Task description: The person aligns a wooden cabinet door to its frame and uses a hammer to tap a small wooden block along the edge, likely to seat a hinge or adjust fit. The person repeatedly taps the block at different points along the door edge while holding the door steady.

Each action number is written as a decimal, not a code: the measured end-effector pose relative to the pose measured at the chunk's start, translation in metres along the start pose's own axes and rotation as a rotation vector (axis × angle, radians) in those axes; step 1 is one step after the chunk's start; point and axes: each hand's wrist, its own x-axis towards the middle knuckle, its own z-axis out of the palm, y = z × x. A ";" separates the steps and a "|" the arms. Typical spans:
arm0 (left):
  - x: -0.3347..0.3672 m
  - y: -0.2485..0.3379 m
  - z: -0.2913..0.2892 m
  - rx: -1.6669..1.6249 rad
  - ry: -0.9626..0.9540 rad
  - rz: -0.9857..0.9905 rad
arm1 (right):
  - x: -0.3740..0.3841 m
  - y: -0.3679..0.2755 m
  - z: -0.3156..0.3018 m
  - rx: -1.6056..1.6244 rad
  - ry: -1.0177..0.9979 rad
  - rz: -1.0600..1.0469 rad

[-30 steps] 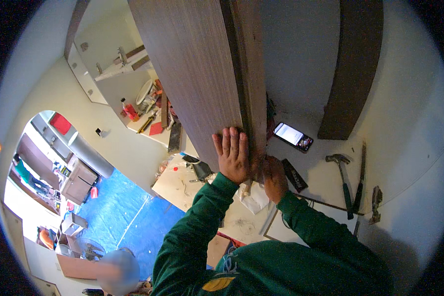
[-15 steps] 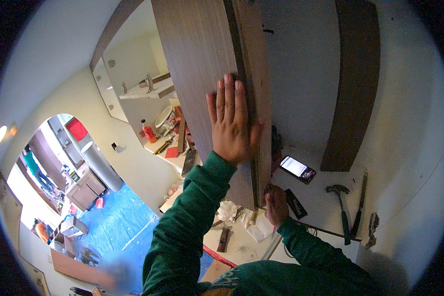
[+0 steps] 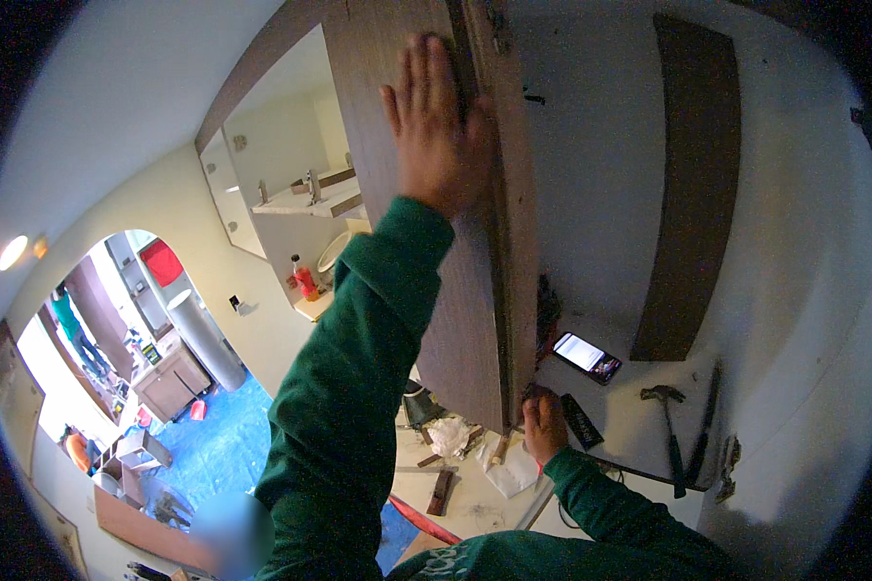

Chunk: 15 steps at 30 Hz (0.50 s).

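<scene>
Two bare hands are at work on a tall, brown wood-grain panel (image 3: 465, 310) with a dark edge, which stands at the middle of the scene and runs from the near worktop to the far side. On it, the left hand (image 3: 440, 136) lies well up the face, unclenched, its fingers stretched toward the far end and its thumb out to the right by the edge. Nearer the person, the right hand (image 3: 545, 426) has its fingers curled in at the panel's lower right corner; whether they grip the edge or a small thing there, I cannot tell. Just right of that hand lies a slim black rectangular box (image 3: 581, 422), and a little farther off, a black smartphone with a lit screen (image 3: 588, 358). Farther right, a claw hammer with a metal head and dark green handle (image 3: 675, 455) rests beside a long, thin dark tool (image 3: 708, 421). To the left of the right hand are a flat white sheet (image 3: 513, 470), a crumpled wad of white paper (image 3: 450, 437) and a short brown wood offcut (image 3: 440, 492). A wide dark brown board (image 3: 688, 194) stands at the far right. Far left, through an arch, blue plastic sheeting (image 3: 237, 426) covers the floor.
</scene>
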 end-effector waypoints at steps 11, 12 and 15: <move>0.054 -0.057 0.031 0.027 0.265 0.195 | 0.001 -0.004 -0.015 0.000 -0.075 -0.047; 0.055 -0.062 0.033 0.077 0.238 0.208 | 0.001 -0.009 -0.019 0.088 -0.042 -0.059; 0.060 -0.076 0.033 0.229 0.142 0.228 | -0.002 -0.033 -0.036 0.195 0.037 -0.059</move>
